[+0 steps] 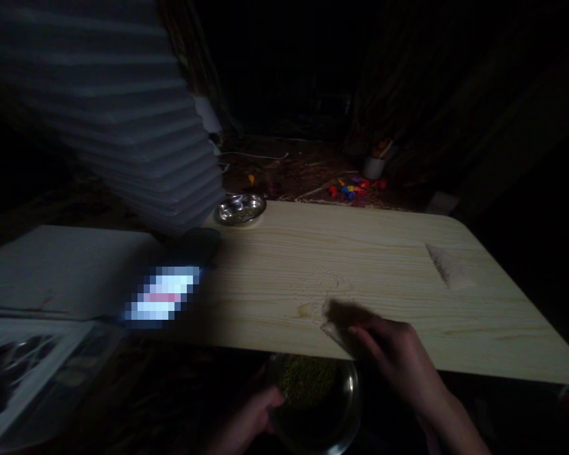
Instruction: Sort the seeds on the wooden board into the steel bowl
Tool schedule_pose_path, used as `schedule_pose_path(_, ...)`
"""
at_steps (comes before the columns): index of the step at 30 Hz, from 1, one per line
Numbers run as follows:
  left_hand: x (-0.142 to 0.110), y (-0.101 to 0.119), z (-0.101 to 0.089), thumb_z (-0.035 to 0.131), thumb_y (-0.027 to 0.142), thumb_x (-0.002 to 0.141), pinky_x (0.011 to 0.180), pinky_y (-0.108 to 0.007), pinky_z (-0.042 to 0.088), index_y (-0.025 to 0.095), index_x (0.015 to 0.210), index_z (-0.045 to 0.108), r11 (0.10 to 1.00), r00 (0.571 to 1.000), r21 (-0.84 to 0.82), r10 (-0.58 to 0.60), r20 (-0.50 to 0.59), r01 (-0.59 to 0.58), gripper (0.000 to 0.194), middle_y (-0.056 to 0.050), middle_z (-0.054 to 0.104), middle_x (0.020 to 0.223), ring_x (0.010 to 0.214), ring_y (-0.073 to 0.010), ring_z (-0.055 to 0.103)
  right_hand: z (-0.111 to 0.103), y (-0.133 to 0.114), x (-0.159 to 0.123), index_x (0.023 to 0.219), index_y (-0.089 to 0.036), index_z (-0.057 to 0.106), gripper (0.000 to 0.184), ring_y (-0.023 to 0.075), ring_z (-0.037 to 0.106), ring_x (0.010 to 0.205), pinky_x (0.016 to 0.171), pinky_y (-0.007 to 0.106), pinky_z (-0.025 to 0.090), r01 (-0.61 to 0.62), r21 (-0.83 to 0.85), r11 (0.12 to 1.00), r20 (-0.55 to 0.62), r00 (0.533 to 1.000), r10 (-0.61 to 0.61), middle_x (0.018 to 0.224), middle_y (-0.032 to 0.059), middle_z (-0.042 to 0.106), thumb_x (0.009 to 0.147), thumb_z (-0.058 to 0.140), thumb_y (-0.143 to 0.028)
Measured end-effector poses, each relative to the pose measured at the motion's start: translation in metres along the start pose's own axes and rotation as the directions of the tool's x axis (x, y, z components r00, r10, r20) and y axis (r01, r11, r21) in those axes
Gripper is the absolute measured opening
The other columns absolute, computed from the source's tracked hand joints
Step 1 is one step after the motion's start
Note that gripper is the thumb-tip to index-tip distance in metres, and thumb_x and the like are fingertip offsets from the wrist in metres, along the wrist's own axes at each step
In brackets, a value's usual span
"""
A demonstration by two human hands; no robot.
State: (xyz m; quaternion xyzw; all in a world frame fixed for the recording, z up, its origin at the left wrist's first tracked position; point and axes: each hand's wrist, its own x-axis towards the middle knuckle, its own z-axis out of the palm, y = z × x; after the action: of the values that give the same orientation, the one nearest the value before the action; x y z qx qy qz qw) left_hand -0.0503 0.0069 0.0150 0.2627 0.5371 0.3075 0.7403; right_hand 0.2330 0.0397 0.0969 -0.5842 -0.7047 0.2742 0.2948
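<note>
My left hand (260, 407) grips the left rim of a round metal bowl (353, 404), its thumb over the edge. Small green grains (308, 379) lie inside that bowl, just below the table's front edge. Above the front edge of the wooden table (384, 240), my right hand (396, 347) is closed with its fingertips down near the surface. A thin, pale edge of something shows by the fingers, too dark to name. Beside it, tiny pale grains (332, 278) are scattered over the wood.
A second metal bowl (241, 212) with some grains stands at the table's back left. A pale heap or bag (450, 268) lies at the right. A blurred bright screen (164, 294) is at the left, below a pleated grey-white sheet (137, 126). Colourful small items (353, 189) lie behind.
</note>
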Motion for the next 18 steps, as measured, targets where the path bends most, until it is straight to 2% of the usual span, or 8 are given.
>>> schedule_pose_path(3, -0.002, 0.002, 0.001, 0.072, 0.020, 0.073, 0.060, -0.028, 0.053, 0.023, 0.092, 0.075, 1.000, 1.000, 0.021, -0.007, -0.023, 0.007, 0.020, -0.003, 0.075, 0.081, 0.076, -0.0227, 0.070, 0.005, 0.000, 0.000, 0.095, -0.023, 0.078, 0.030, 0.0236, 0.076, 0.076, 0.068, 0.036, 0.059, 0.029, -0.029, 0.999, 0.015, 0.999, -0.028, 0.089, 0.0054, 0.081, 0.101, 0.051, -0.036)
schedule_pose_path(7, -0.003, 0.002, 0.000, 0.071, 0.023, 0.075, 0.066, -0.032, 0.055, 0.023, 0.106, 0.075, 0.999, 0.999, 0.015, -0.029, -0.024, 0.029, 0.032, -0.005, 0.077, 0.088, 0.079, -0.0259, 0.072, -0.002, 0.010, 0.001, 0.109, -0.023, 0.076, 0.029, 0.0250, 0.078, 0.082, 0.070, 0.036, 0.059, 0.030, -0.093, 0.995, -0.056, 0.998, -0.036, 0.098, 0.0063, 0.082, 0.101, 0.051, -0.036)
schedule_pose_path(11, 0.000, 0.001, 0.001, 0.072, 0.022, 0.072, 0.065, -0.032, 0.054, 0.024, 0.111, 0.074, 1.000, 1.000, 0.011, -0.014, 0.003, 0.014, 0.040, -0.005, 0.077, 0.086, 0.081, -0.0270, 0.072, -0.007, 0.014, 0.005, 0.102, -0.022, 0.077, 0.031, 0.0248, 0.078, 0.075, 0.064, 0.034, 0.057, 0.000, -0.131, 0.991, -0.075, 0.997, -0.010, 0.089, 0.0066, 0.082, 0.101, 0.051, -0.038)
schedule_pose_path(16, 0.000, 0.002, 0.002, 0.072, 0.020, 0.070, 0.062, -0.030, 0.053, 0.025, 0.119, 0.071, 1.000, 0.999, -0.008, 0.000, 0.035, 0.000, 0.049, -0.004, 0.078, 0.092, 0.079, -0.0255, 0.071, 0.001, 0.005, 0.014, 0.100, -0.021, 0.078, 0.031, 0.0240, 0.077, 0.072, 0.063, 0.034, 0.056, 0.024, -0.115, 0.993, -0.054, 0.998, -0.031, 0.087, 0.0073, 0.081, 0.101, 0.051, -0.036)
schedule_pose_path(18, 0.000, 0.001, 0.001, 0.072, 0.021, 0.071, 0.062, -0.031, 0.054, 0.023, 0.117, 0.072, 1.000, 0.999, -0.026, -0.011, 0.041, 0.012, 0.046, -0.004, 0.078, 0.090, 0.078, -0.0254, 0.072, 0.002, 0.005, 0.014, 0.099, -0.021, 0.078, 0.030, 0.0230, 0.076, 0.072, 0.063, 0.033, 0.056, 0.044, -0.091, 0.995, -0.033, 0.998, -0.048, 0.087, 0.0063, 0.081, 0.101, 0.051, -0.036)
